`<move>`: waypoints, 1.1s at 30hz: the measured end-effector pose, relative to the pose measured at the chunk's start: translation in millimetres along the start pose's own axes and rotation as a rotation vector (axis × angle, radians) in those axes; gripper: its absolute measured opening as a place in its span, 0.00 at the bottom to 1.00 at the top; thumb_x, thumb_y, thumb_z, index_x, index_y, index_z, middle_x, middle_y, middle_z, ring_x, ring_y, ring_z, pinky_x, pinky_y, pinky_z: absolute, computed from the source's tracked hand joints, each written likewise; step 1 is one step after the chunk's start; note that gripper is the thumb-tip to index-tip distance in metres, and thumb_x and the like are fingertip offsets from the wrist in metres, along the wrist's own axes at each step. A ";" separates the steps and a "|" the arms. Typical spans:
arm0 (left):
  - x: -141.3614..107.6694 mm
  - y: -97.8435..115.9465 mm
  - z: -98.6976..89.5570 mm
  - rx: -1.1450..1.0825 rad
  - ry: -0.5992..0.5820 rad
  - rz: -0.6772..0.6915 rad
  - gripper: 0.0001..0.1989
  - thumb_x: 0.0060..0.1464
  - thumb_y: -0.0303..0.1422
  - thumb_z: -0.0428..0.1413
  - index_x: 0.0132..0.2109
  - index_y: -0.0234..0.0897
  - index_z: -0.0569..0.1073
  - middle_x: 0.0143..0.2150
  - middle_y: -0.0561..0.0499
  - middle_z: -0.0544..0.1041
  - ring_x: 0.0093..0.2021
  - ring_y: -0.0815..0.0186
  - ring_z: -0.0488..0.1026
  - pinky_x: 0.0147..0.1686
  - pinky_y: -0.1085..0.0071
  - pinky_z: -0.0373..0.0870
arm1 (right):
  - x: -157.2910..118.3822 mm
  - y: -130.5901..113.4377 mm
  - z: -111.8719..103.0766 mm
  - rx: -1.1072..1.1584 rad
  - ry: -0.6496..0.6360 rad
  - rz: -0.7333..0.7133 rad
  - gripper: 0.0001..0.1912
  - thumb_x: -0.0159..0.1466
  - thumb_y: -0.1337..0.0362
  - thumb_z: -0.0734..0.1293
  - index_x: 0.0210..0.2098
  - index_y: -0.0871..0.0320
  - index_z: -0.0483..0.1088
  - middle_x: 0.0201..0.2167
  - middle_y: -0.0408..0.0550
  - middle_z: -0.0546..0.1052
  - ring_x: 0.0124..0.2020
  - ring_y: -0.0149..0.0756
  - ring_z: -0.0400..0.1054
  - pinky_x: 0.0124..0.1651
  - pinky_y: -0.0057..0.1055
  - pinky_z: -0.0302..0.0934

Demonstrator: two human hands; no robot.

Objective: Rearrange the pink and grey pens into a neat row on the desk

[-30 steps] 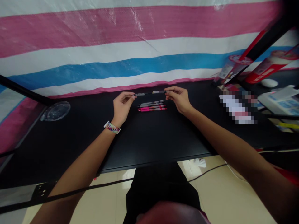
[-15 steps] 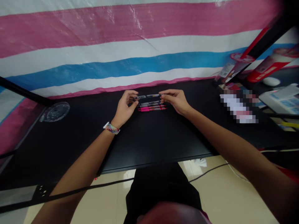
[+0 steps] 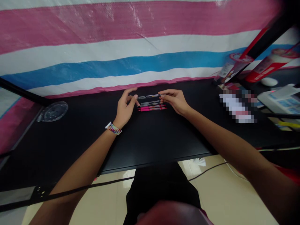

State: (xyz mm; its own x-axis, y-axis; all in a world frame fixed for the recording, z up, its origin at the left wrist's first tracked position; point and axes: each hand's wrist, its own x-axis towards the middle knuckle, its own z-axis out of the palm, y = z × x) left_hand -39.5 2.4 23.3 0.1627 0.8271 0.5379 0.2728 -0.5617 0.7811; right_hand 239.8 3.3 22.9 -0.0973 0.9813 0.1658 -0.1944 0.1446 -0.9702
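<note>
A slim clear-barrelled pen [image 3: 152, 96] with a grey clip end lies lengthwise between my hands, just above a row of other pens. My right hand [image 3: 175, 100] pinches its right end between thumb and fingers. At the clip end, my left hand [image 3: 126, 106] has its thumb against the pen, with the forefinger raised and the other fingers curled. Closer to me on the desk lie grey pens [image 3: 150, 103] and pink-and-red pens [image 3: 151, 108], side by side. A patterned band [image 3: 113, 128] circles my left wrist.
The black desk [image 3: 154, 134] meets a striped plastic sheet [image 3: 140, 67] behind. A clear round lid [image 3: 53, 111] lies left. Drink cups [image 3: 234, 67], a white mouse-like object [image 3: 269, 82], a blurred-out item [image 3: 237, 107] and a pale device [image 3: 283, 98] stand right. Cables [image 3: 112, 182] hang below the front edge.
My left forefinger has lifted and straightened, and the thumb has shifted at the pen's clip end. My right hand keeps its pinch. The view has moved slightly.
</note>
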 end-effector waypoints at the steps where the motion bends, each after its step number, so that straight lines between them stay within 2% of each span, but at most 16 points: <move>1: 0.0 0.4 -0.2 0.011 -0.013 0.025 0.23 0.73 0.45 0.61 0.69 0.45 0.74 0.44 0.48 0.84 0.42 0.60 0.83 0.55 0.57 0.78 | 0.0 0.3 -0.3 -0.001 -0.003 -0.002 0.14 0.56 0.58 0.84 0.41 0.53 0.89 0.34 0.47 0.86 0.33 0.37 0.78 0.44 0.39 0.77; 4: -0.7 1.8 -0.9 0.070 -0.029 0.115 0.31 0.67 0.47 0.66 0.73 0.48 0.71 0.60 0.43 0.83 0.58 0.54 0.81 0.64 0.54 0.75 | 0.3 1.1 -0.8 -0.010 -0.001 -0.010 0.14 0.56 0.57 0.84 0.41 0.52 0.89 0.34 0.47 0.85 0.33 0.37 0.78 0.45 0.40 0.77; 5: -1.2 2.5 -1.0 0.084 -0.023 0.115 0.33 0.67 0.48 0.67 0.73 0.48 0.70 0.61 0.43 0.82 0.59 0.54 0.80 0.65 0.54 0.74 | 0.3 1.1 -0.7 -0.016 0.001 -0.010 0.15 0.56 0.56 0.84 0.41 0.52 0.88 0.34 0.47 0.85 0.33 0.38 0.78 0.45 0.41 0.78; 7: -2.4 4.1 -0.7 0.084 -0.003 0.054 0.30 0.69 0.49 0.64 0.72 0.48 0.71 0.53 0.45 0.85 0.54 0.56 0.82 0.61 0.56 0.76 | 0.4 0.9 -0.1 -0.024 0.007 -0.008 0.15 0.56 0.56 0.84 0.41 0.53 0.88 0.34 0.47 0.85 0.34 0.38 0.78 0.45 0.41 0.78; 9: -3.2 5.9 -0.4 0.084 0.008 -0.030 0.20 0.75 0.50 0.57 0.62 0.45 0.79 0.42 0.48 0.85 0.46 0.59 0.83 0.55 0.58 0.77 | 0.3 0.6 0.7 -0.027 0.010 -0.006 0.15 0.55 0.57 0.84 0.41 0.53 0.88 0.34 0.47 0.85 0.33 0.38 0.78 0.45 0.41 0.77; 11: -3.2 7.9 -0.4 0.115 -0.013 -0.071 0.21 0.77 0.50 0.53 0.44 0.42 0.83 0.35 0.49 0.85 0.41 0.60 0.82 0.51 0.59 0.77 | 0.1 0.5 1.3 -0.031 0.007 -0.009 0.14 0.56 0.58 0.84 0.40 0.53 0.88 0.34 0.47 0.85 0.33 0.37 0.77 0.44 0.39 0.76; 13: -2.8 10.1 -0.9 0.144 -0.034 -0.054 0.22 0.75 0.48 0.57 0.35 0.42 0.82 0.37 0.48 0.86 0.41 0.59 0.82 0.50 0.59 0.77 | -0.1 0.5 1.4 -0.037 0.008 -0.011 0.12 0.57 0.59 0.83 0.40 0.53 0.88 0.34 0.46 0.85 0.33 0.37 0.77 0.44 0.39 0.76; 16: -2.8 13.5 -1.5 0.154 -0.012 0.001 0.10 0.69 0.43 0.65 0.42 0.44 0.86 0.41 0.49 0.87 0.45 0.57 0.82 0.52 0.58 0.77 | -0.5 0.2 1.1 -0.043 0.034 0.001 0.10 0.58 0.60 0.82 0.39 0.53 0.88 0.33 0.46 0.84 0.32 0.37 0.76 0.44 0.40 0.76; 19: -3.5 15.2 -1.9 0.180 0.023 0.037 0.05 0.66 0.39 0.68 0.45 0.46 0.88 0.42 0.49 0.88 0.46 0.57 0.82 0.53 0.56 0.77 | -1.0 -1.1 1.8 -0.036 0.047 0.022 0.10 0.56 0.61 0.81 0.38 0.54 0.87 0.33 0.47 0.84 0.32 0.37 0.76 0.45 0.41 0.76; 23: -4.0 13.3 -2.2 0.159 0.030 0.026 0.07 0.67 0.40 0.68 0.46 0.46 0.88 0.44 0.49 0.88 0.47 0.57 0.83 0.54 0.56 0.77 | -2.4 -5.4 4.3 0.051 0.014 0.053 0.10 0.55 0.62 0.82 0.38 0.54 0.86 0.33 0.45 0.83 0.33 0.36 0.75 0.46 0.38 0.76; 29: -3.5 11.3 -0.7 0.040 0.050 0.000 0.10 0.66 0.43 0.68 0.48 0.43 0.87 0.46 0.47 0.88 0.47 0.58 0.84 0.53 0.60 0.78 | -5.4 -18.9 6.8 0.386 -0.197 0.294 0.22 0.63 0.53 0.72 0.52 0.57 0.84 0.39 0.52 0.85 0.40 0.42 0.77 0.48 0.39 0.78; 33: -3.2 14.7 0.5 0.003 0.057 -0.001 0.10 0.66 0.42 0.68 0.48 0.42 0.86 0.47 0.46 0.88 0.49 0.59 0.85 0.54 0.60 0.79 | -6.2 -20.1 7.0 0.422 -0.193 0.335 0.22 0.63 0.55 0.70 0.53 0.58 0.83 0.40 0.53 0.85 0.39 0.41 0.78 0.48 0.38 0.78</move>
State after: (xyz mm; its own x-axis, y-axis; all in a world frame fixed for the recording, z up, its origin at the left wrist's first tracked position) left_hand -35.5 -8.4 32.8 0.1084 0.8250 0.5546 0.2753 -0.5610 0.7807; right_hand 237.6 -6.6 42.6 -0.3894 0.9183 -0.0714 -0.4916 -0.2727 -0.8270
